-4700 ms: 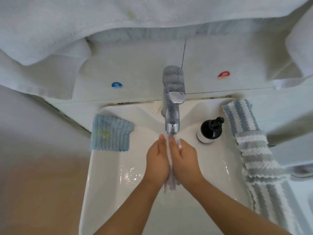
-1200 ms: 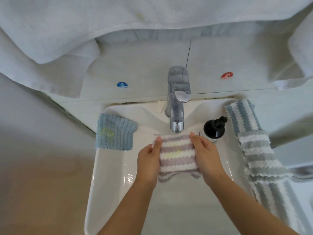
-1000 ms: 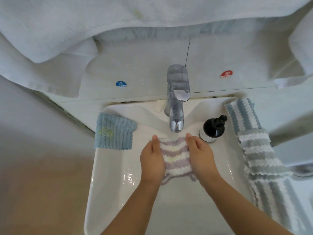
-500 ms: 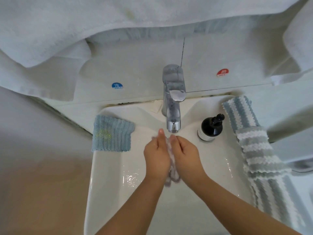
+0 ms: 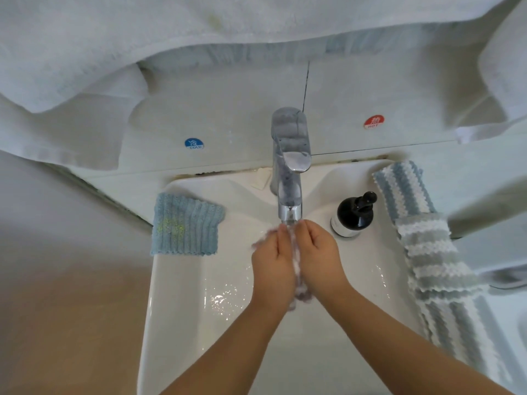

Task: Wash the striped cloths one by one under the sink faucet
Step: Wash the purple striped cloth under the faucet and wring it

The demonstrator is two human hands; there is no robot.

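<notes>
Head view: a purple-striped cloth [image 5: 297,269] is bunched between the left hand [image 5: 273,265] and right hand [image 5: 319,259], palms pressed together w/ fingers curled onto it, just under the faucet [image 5: 289,166] spout, over the sink [image 5: 182,323] basin. A blue cloth [image 5: 185,225] is laid on the rim at 9 o'clock. A black pump bottle [image 5: 353,215] is stood at 2 o'clock, approx. beside two striped cloths, blue-white [image 5: 402,189] and grey-white [image 5: 439,269], draped along the right rim.

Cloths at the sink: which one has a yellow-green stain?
The plain blue cloth on the sink's left rim. The striped cloths on the right rim show no such stain.
</notes>
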